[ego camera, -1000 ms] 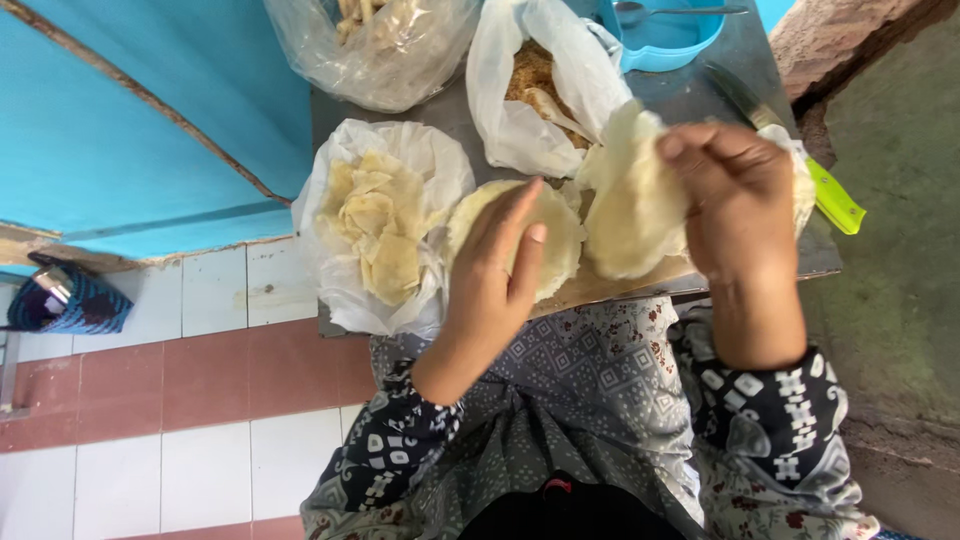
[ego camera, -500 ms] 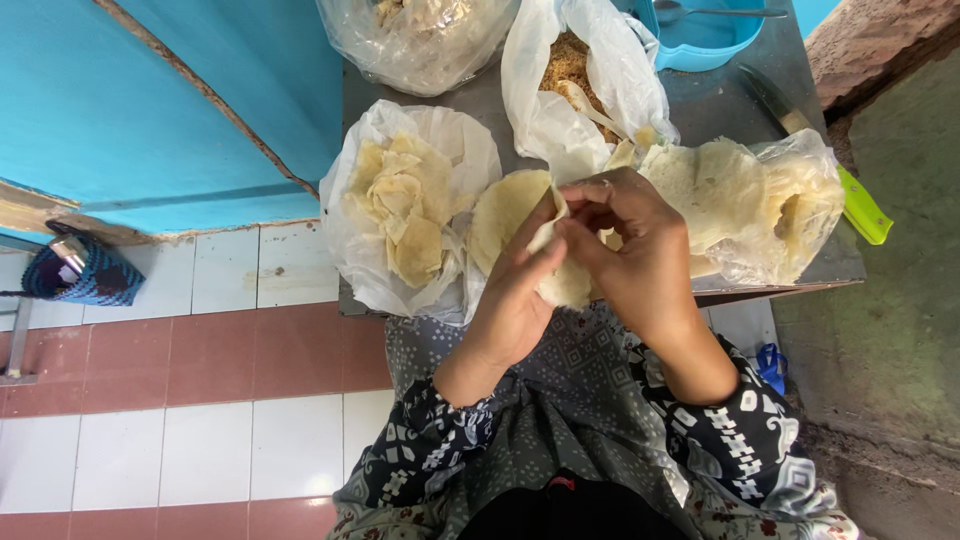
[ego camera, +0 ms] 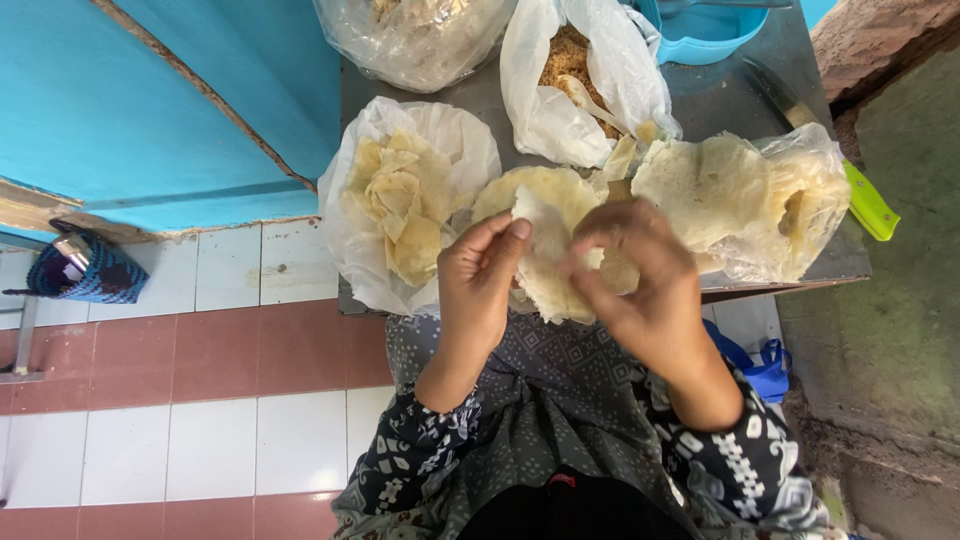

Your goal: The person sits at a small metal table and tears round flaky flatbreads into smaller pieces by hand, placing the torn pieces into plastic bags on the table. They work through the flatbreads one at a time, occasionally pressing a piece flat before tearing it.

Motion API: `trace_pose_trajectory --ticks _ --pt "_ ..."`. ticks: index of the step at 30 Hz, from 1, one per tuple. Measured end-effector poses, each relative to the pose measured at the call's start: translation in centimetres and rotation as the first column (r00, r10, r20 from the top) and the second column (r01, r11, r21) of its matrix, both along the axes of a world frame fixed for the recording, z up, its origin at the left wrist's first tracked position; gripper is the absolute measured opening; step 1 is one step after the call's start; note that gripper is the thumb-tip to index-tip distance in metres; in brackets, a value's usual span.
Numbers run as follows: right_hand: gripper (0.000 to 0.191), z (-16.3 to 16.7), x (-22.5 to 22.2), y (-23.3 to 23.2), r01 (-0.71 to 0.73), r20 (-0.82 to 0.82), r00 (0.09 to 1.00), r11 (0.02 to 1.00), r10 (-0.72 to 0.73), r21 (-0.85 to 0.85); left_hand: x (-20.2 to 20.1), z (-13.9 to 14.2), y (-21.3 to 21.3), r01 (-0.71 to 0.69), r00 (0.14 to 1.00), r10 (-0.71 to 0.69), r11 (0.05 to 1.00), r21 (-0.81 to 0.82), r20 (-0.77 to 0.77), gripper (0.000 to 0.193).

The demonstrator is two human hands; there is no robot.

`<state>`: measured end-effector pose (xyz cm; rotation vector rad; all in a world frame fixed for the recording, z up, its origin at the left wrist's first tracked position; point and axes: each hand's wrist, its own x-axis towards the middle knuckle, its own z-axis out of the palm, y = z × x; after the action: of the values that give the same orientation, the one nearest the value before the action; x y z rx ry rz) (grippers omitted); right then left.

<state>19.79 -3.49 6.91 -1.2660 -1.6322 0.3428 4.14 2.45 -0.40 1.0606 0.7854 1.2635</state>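
Observation:
Both hands work one thin, pale yellow pastry sheet (ego camera: 548, 232) at the near edge of the grey table (ego camera: 720, 100). My left hand (ego camera: 480, 290) pinches its folded left corner between thumb and fingers. My right hand (ego camera: 640, 285) grips the sheet's right side from above. To the right, a stack of the same round sheets (ego camera: 715, 185) lies on an opened clear plastic bag. To the left, a white plastic bag holds several folded pastry pieces (ego camera: 400, 200).
A white bag of brownish filling (ego camera: 570, 65) with a spoon in it sits behind the sheet. A clear bag (ego camera: 415, 35) and a blue bowl (ego camera: 700, 30) are at the back. A green-handled knife (ego camera: 865, 200) lies at the right edge. A blue woven basket (ego camera: 90, 270) stands on the tiled floor.
My right hand came from the stack on the right to join the left at the single sheet. The sheet's corner is now folded over and lifted slightly toward me.

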Motion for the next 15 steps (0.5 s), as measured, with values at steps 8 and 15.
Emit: trace_pose_trajectory --ticks 8,15 --pt "0.019 -1.6 -1.7 -0.9 0.171 -0.026 0.985 0.981 -0.169 0.087 0.1 0.9 -0.9 0.335 0.844 -0.169 0.907 -0.255 0.508 0.030" --pt "0.014 -3.4 -1.8 -0.2 0.199 -0.149 0.969 0.980 -0.195 0.009 0.3 0.3 -3.8 0.361 0.909 -0.318 0.923 -0.129 0.270 0.046"
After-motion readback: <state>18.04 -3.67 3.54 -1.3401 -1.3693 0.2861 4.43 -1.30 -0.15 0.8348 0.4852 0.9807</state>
